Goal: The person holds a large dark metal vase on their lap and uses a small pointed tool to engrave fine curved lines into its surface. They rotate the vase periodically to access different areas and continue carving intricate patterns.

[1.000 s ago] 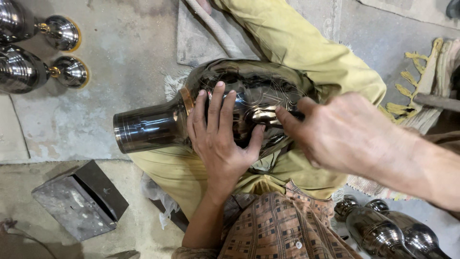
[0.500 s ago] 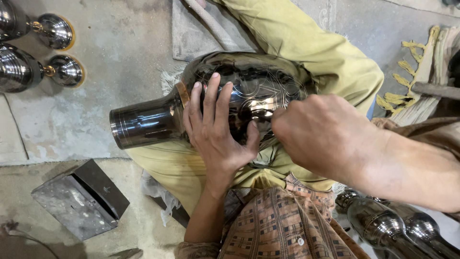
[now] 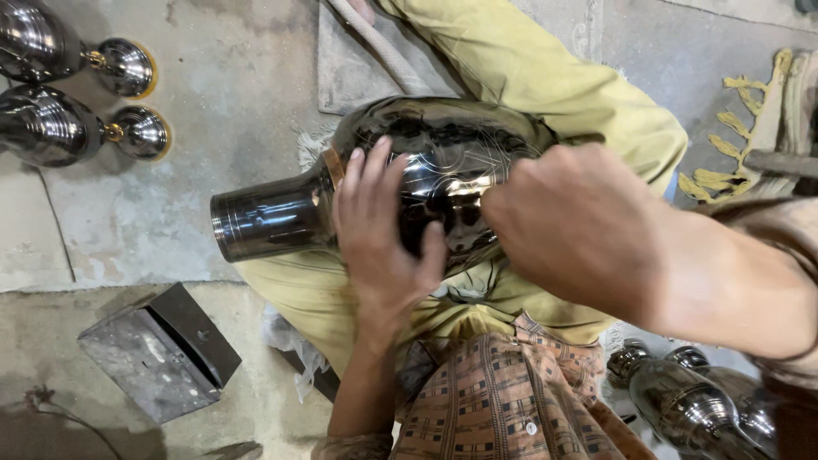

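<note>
Your left hand [image 3: 383, 234] stays spread flat on the vase [image 3: 409, 183]; your right hand [image 3: 579, 226], fisted, has closed in beside it.

I see a bare concrete floor [image 3: 213, 77], grey, stained and cracked. Far left on it lie two shiny metal vases [image 3: 51, 89] on their sides, round gold-rimmed feet pointing right. Near left, a small open metal box [image 3: 158, 353] sits tilted on the floor. Far centre, a grey mat [image 3: 358, 77] lies flat. Far right, a rug edge with yellow fringe [image 3: 737, 153]. Near right, more polished metal vessels [image 3: 690, 405] lie close together.
</note>
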